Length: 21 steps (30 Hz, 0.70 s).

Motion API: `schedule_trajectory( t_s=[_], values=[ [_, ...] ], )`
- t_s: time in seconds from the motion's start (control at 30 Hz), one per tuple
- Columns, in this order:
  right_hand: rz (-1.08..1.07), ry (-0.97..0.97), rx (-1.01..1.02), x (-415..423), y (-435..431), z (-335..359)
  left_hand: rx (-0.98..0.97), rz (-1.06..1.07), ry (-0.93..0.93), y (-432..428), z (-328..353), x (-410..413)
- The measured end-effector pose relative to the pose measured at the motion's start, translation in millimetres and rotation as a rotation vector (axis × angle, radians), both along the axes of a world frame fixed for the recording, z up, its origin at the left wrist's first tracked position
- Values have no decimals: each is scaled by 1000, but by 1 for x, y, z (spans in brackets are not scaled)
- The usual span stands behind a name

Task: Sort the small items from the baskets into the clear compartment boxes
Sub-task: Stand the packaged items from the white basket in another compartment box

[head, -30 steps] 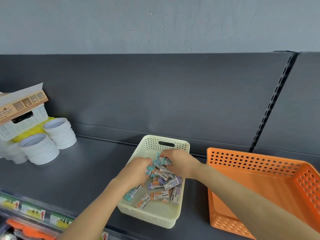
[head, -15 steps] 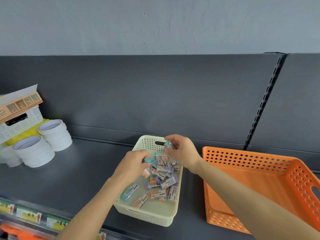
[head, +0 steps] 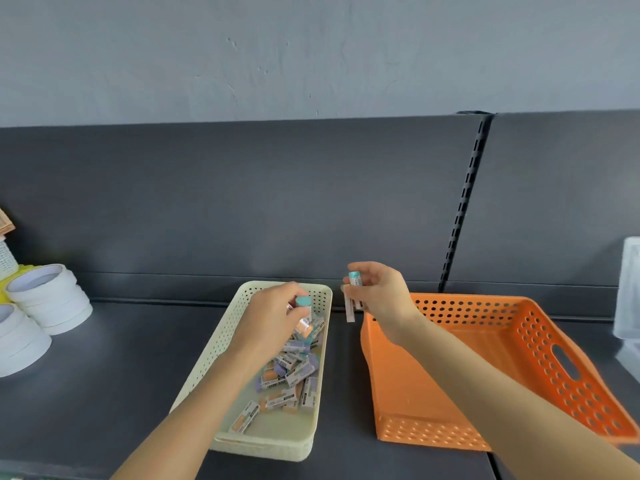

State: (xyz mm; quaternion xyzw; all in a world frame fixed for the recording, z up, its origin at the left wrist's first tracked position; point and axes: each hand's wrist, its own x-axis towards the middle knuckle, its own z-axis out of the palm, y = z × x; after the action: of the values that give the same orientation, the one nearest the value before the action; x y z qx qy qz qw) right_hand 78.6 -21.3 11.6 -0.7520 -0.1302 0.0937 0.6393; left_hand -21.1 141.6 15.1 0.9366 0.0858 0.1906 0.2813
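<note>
A cream perforated basket (head: 221,344) sits on the dark shelf, holding several small sleeved erasers (head: 289,374) in teal, purple and orange. My left hand (head: 268,320) hovers over the basket's far half and grips a few erasers, a teal one sticking up. My right hand (head: 379,294) is lifted just right of the basket, above the near corner of an orange basket (head: 519,344), pinching a few erasers with a teal end on top. A clear plastic box (head: 628,289) shows at the right edge.
Stacks of white tape rolls (head: 45,299) stand at the far left beside a yellow item and a white basket. A slotted upright (head: 462,209) runs up the dark back panel. The orange basket holds nothing visible.
Both hands have lifted out of the eraser pile. My right hand has swung right, past the cream basket's rim, with its erasers. The view has shifted right, revealing the clear box.
</note>
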Motion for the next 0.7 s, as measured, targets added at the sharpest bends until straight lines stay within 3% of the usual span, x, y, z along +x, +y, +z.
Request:
schedule_trajectory(
  t_s=[0.4,0.7],
  values=[
    [-103,-115,-70,14,-155,6,34,-234,-36,-122,14,59],
    [-160,-83,-77,41,-291,-2,-18,-320,-42,-253,13,104]
  ],
)
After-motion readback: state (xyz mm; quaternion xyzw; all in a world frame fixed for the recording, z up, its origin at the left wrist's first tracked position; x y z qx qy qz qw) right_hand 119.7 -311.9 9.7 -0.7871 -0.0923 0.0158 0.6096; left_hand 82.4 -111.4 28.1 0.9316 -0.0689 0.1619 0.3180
